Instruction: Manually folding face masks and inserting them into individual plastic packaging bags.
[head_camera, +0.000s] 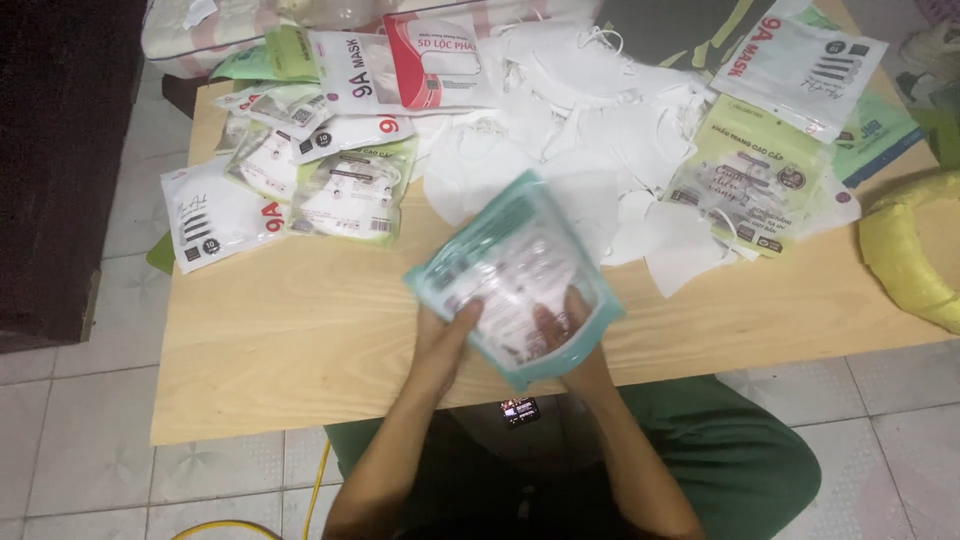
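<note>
Pouch (512, 275), teal-edged with a clear front, is held above the near edge of the table (300, 340), tilted with one corner toward the person. Both hands are closed on its lower part: the left hand (452, 325) is curled at the lower left edge with the fingers pressed on the front face, and the right hand (562, 325) is laid against the lower right with the fingers spread across the film. White contents are seen through the film; whether the opening is sealed cannot be told. The step in hand is judged to be the handling of a filled pouch, either pressing it flat or closing it. The next move would call for an even grip along the edge so that the contents are not creased, and for a free spot on the table. Both forearms are brought in from below, elbows bent, wrists nearly level and close together. Loose white masks (590, 130) are heaped at the far middle of the table, with packed pouches (300, 170) laid at the far left and more packs (770, 150) at the far right, well apart from the hands.
</note>
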